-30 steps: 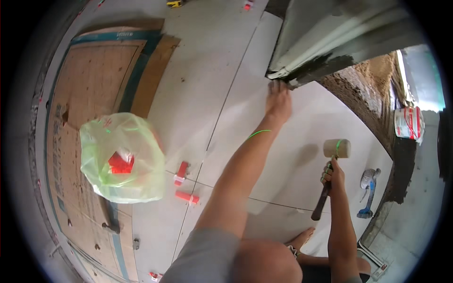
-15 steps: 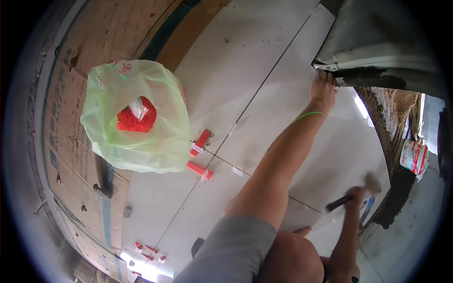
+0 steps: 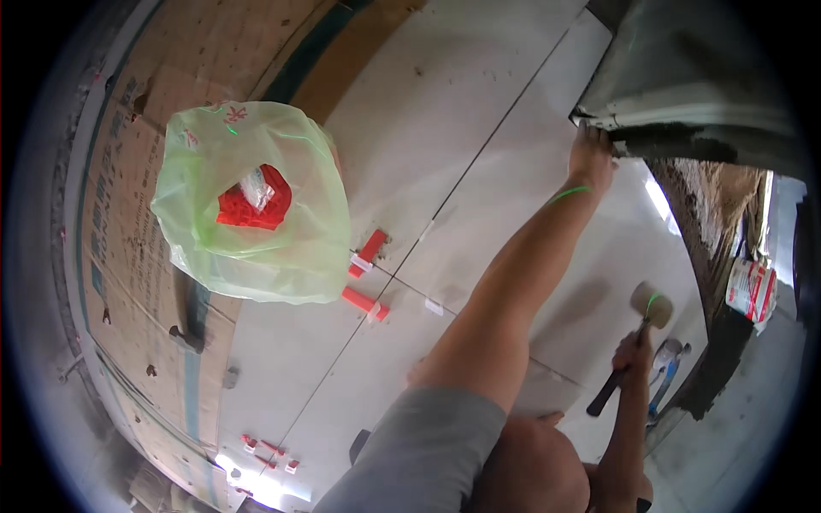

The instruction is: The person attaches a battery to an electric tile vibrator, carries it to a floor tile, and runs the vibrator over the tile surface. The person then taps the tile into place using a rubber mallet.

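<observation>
Mallet [image 3: 652,305] is above the tile [image 3: 633,244] at right, gripped in the closed right hand [image 3: 631,352]. Left hand [image 3: 590,160] is at the tile's far edge; opening and hold cannot be determined. Tile appears placed; sandy bed [image 3: 729,192] at far right is uncovered.

Two hands show: one left hand [image 3: 592,160] and one right hand [image 3: 632,353]. There is one mallet [image 3: 652,305], one blue-handled tool [image 3: 664,385], one pale green plastic bag [image 3: 291,267] with one red bundle [image 3: 272,212] in it, and one red-and-white container [image 3: 752,289]. Near the bag are two red wedges [image 3: 373,245]; a farther cluster has at least four small red pieces [image 3: 272,448], too small to count surely.
</observation>
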`<act>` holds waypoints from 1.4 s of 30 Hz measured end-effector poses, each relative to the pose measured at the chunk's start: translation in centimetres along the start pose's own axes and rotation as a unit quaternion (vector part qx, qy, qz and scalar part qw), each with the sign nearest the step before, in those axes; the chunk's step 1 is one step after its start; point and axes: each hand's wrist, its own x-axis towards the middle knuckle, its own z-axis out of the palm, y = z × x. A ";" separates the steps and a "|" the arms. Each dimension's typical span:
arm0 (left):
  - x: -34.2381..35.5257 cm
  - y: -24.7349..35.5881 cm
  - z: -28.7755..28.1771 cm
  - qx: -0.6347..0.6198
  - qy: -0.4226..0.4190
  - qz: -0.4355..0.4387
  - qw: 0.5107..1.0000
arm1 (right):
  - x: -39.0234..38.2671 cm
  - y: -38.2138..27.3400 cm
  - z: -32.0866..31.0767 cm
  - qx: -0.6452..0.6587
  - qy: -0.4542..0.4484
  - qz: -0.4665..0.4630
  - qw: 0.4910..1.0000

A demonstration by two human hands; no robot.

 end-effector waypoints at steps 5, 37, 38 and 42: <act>3.8 3.8 -0.2 -0.119 -0.001 -0.013 0.993 | 2.1 0.3 -0.3 0.124 -0.001 -0.260 0.958; 1.7 -0.5 1.4 -0.107 0.211 0.039 0.971 | 22.4 -34.3 10.9 -0.852 0.044 -0.288 0.435; 1.2 -1.0 1.6 -0.078 0.213 0.042 0.973 | 23.9 -33.3 11.4 -0.851 0.024 -0.311 0.422; 1.1 0.1 3.7 -0.217 0.039 -0.049 0.974 | 27.5 -36.9 2.7 -0.913 0.074 -0.352 0.193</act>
